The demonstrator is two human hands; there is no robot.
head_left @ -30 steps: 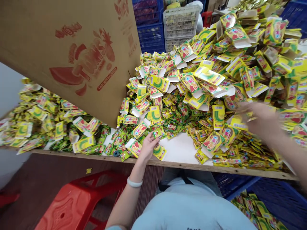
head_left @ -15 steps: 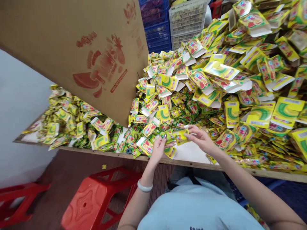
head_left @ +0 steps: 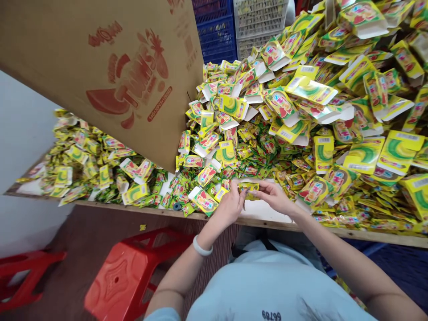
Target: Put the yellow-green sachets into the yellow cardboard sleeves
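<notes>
Just above the table's front edge, my left hand (head_left: 231,204) and my right hand (head_left: 273,197) meet at a small yellow packet (head_left: 249,186). My right fingers pinch its right end. The left fingers are closed at its left end, and they partly cover it. Whether the left hand also holds a second packet is hidden. Below the hands shows a white patch of tabletop (head_left: 264,211). A yellow-green printed carton (head_left: 203,199) lies to the left of my left hand, among small green packets (head_left: 179,189).
A big heap of open yellow cartons (head_left: 310,89) and packets covers the right and back. A large cardboard box (head_left: 133,89) stands tilted at the left. Plastic crates (head_left: 217,38) are stacked behind. A red stool (head_left: 117,276) stands below the table edge (head_left: 200,217).
My left hand has moved right and closed in on the yellow packet beside my right hand. The green packet seen at the left fingers earlier is no longer visible there. The view has shifted slightly.
</notes>
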